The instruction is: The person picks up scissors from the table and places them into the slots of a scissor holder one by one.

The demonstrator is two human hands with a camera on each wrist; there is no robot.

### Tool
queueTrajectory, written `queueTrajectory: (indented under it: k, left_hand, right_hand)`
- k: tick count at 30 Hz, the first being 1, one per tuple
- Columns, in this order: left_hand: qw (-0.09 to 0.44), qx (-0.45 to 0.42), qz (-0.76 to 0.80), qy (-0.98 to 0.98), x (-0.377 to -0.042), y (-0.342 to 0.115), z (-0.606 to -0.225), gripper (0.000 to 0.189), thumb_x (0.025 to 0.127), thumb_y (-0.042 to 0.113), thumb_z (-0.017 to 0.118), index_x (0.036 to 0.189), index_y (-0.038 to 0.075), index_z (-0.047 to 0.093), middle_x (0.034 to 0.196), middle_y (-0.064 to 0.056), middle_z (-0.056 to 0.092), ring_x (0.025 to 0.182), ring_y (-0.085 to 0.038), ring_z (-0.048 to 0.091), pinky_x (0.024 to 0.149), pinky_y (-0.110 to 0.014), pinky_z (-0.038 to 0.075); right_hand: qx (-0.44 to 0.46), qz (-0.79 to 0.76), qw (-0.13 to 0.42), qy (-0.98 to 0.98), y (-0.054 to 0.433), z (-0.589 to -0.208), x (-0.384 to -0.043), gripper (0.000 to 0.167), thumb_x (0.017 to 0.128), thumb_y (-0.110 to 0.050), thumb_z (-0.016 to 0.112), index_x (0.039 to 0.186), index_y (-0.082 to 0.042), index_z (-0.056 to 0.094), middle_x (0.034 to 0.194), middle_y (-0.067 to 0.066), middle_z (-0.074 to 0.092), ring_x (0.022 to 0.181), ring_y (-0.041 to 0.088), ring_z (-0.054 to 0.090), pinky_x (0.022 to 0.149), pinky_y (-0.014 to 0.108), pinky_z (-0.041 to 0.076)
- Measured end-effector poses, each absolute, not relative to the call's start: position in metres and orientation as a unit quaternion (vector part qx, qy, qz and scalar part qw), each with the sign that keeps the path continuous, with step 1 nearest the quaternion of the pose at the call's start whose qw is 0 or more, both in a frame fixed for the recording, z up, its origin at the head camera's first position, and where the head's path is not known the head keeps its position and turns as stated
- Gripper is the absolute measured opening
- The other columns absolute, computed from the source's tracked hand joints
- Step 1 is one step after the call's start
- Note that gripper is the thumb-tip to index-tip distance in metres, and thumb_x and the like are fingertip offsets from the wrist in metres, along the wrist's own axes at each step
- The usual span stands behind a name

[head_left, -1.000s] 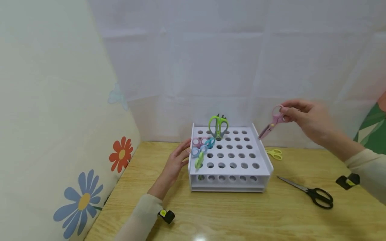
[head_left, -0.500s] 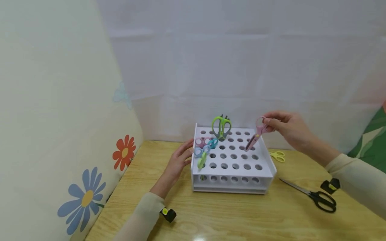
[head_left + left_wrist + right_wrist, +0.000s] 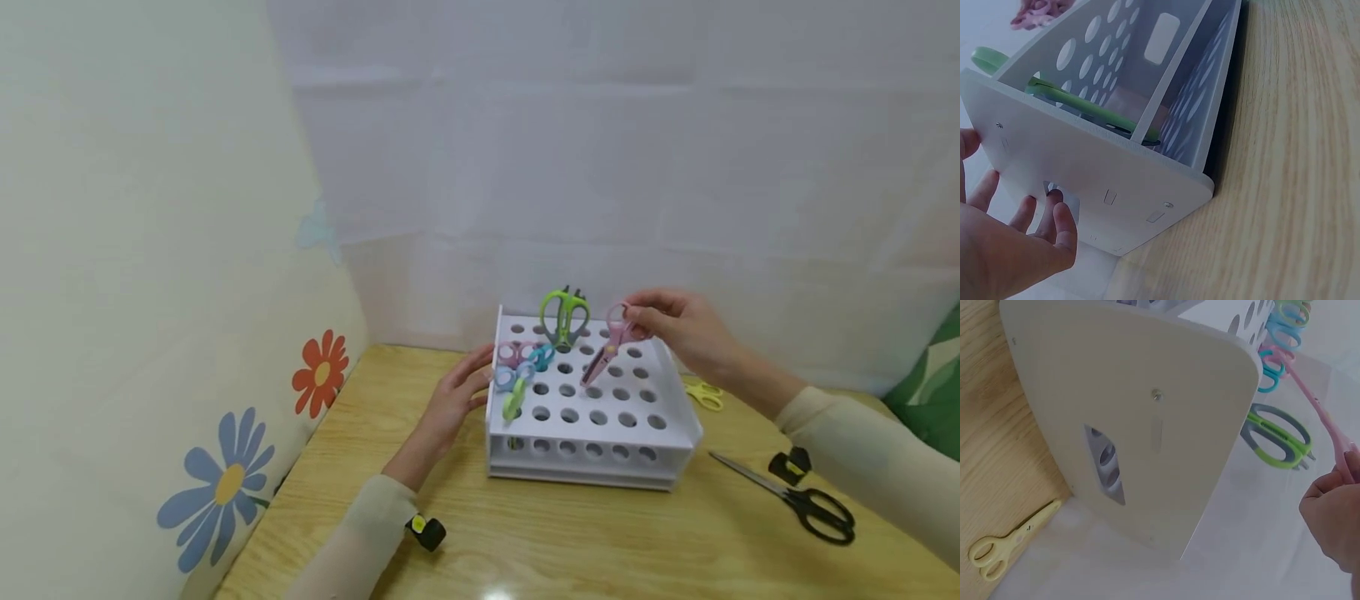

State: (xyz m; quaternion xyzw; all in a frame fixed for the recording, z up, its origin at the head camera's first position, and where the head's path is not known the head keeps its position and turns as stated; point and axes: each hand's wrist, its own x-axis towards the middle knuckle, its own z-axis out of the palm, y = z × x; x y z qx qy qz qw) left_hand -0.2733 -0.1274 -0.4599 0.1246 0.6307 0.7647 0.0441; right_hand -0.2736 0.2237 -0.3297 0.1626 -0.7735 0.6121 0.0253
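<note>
My right hand (image 3: 686, 333) pinches pink scissors (image 3: 613, 340) by the handle loops, blades slanting down to the left over the white holed rack (image 3: 600, 432). My left hand (image 3: 450, 400) rests its fingertips against the rack's left side; in the left wrist view one fingertip is at the slot in that panel. Green-and-grey scissors (image 3: 564, 321) stand handles up toward the back. On the left stand teal scissors (image 3: 542, 358), light green scissors (image 3: 513, 400) and overlapping pink and blue handles. Through the rack's open front, the green scissors' sheath (image 3: 1094, 111) shows.
Yellow scissors (image 3: 1000, 550) lie on the wooden table just right of the rack. Black-handled scissors (image 3: 802, 502) lie farther forward on the right, blades toward the rack. A pale cloth wall stands behind; a flower-printed panel (image 3: 247, 333) borders the left.
My right hand has carried the pink scissors leftward, from beyond the rack's right edge to over its middle. My left hand stays at the rack's side. The head view has shifted slightly.
</note>
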Motion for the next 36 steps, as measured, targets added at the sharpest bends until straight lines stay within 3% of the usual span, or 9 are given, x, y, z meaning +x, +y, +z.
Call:
queueTrajectory:
  k: [4,12,20,28,36]
  left_hand:
    - [0.044,0.124,0.767,0.628,-0.271,-0.128,-0.458,0.046,0.105,0.023,0.06,0.15,0.021,0.053,0.149,-0.005,0.051,0.128,-0.031,0.053,0.104,-0.056,0.041]
    - [0.046,0.118,0.762,0.635,-0.269,-0.127,-0.458,0.05,0.1,0.033,0.066,0.148,0.023,0.055,0.147,-0.003,0.052,0.127,-0.029,0.054,0.104,-0.054,0.042]
    - [0.053,0.117,0.764,0.632,-0.27,-0.123,-0.459,0.045,0.104,0.027,0.061,0.149,0.023,0.054,0.148,-0.002,0.052,0.127,-0.031,0.054,0.104,-0.056,0.041]
    - [0.049,0.108,0.758,0.641,-0.269,-0.122,-0.458,0.043,0.105,0.026,0.06,0.147,0.027,0.056,0.148,0.001,0.052,0.128,-0.028,0.054,0.104,-0.054,0.043]
    - [0.046,0.116,0.757,0.642,-0.271,-0.119,-0.459,0.046,0.104,0.026,0.06,0.149,0.024,0.054,0.149,-0.002,0.051,0.127,-0.029,0.054,0.103,-0.054,0.043]
  right_hand:
    - [0.179,0.601,0.009,-0.779,0.212,-0.332,-0.276,0.035,0.101,-0.022,0.067,0.121,0.007,0.064,0.099,0.011,0.07,0.084,0.018,0.066,0.074,0.028,0.057]
    - [0.218,0.586,-0.014,-0.78,0.196,-0.331,-0.276,0.029,0.101,-0.023,0.067,0.119,-0.001,0.066,0.103,0.015,0.07,0.088,0.023,0.068,0.078,0.033,0.058]
    - [0.264,0.552,-0.037,-0.79,0.18,-0.328,-0.275,0.031,0.102,-0.021,0.065,0.121,0.003,0.062,0.102,0.019,0.067,0.09,0.032,0.066,0.076,0.034,0.056]
    - [0.276,0.513,-0.046,-0.811,0.168,-0.323,-0.281,0.026,0.103,-0.018,0.064,0.119,0.001,0.063,0.098,0.018,0.066,0.084,0.026,0.065,0.066,0.03,0.053]
    - [0.304,0.495,-0.045,-0.813,0.158,-0.329,-0.286,0.018,0.1,-0.01,0.067,0.115,0.0,0.066,0.098,0.017,0.066,0.082,0.032,0.067,0.07,0.032,0.056]
